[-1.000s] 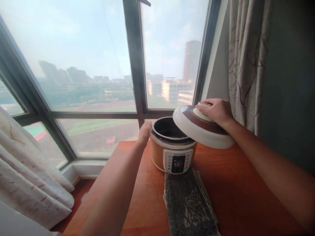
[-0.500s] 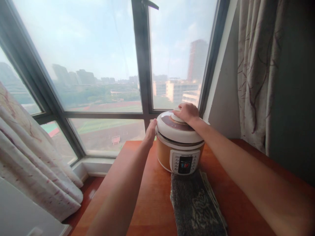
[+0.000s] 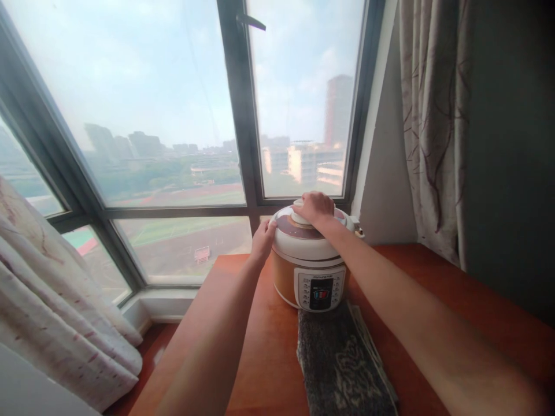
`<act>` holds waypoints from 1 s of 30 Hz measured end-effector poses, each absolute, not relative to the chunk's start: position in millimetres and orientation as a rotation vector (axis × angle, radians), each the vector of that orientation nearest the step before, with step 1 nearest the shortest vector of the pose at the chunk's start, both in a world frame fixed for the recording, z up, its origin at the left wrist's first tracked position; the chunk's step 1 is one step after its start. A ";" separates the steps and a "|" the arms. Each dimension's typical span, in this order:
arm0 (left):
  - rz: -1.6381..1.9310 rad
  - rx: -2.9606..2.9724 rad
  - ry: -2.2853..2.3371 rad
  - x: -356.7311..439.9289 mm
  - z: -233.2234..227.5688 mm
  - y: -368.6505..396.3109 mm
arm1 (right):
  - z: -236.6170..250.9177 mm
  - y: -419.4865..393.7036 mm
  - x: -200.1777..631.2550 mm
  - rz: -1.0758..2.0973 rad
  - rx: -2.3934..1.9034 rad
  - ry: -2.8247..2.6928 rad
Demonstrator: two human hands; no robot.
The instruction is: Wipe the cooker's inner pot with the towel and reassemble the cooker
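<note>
A tan-and-white electric cooker stands on the far part of a reddish-brown worktop, its control panel facing near. Its round lid, with no long axis, sits on top. The right hand has its fingers closed around the knob at the lid's centre, so the lid lies directly below them. The left hand touches the left edge; whether its fingers grip cannot be seen. A dark cloth lies on the near side.

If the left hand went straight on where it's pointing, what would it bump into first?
Probably the white lid: the left hand seems to be right against its edge, though depth is hard to judge.
</note>
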State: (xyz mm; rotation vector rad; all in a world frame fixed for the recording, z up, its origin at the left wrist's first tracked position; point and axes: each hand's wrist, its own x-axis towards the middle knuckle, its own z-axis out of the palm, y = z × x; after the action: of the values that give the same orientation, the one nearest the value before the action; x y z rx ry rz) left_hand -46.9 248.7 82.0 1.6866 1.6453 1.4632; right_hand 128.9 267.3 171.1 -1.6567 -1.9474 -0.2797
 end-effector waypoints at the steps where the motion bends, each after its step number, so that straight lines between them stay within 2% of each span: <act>1: 1.466 1.697 1.622 -47.4 81.2 249.1 | 171.1 267.4 129.1 -0.275 -1.657 -1.949; 15: 1.584 1.849 1.435 -50.3 73.0 252.4 | 169.7 270.3 139.7 -0.303 -1.649 -1.996; 30: 1.519 1.902 1.575 -47.6 74.7 249.4 | 165.6 277.1 145.9 -0.265 -1.655 -2.034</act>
State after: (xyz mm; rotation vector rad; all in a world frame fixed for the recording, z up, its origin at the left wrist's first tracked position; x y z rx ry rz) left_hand -47.6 249.4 74.7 1.9015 1.5754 1.5189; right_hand 145.9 277.1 165.6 -1.6554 -2.0336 -0.2653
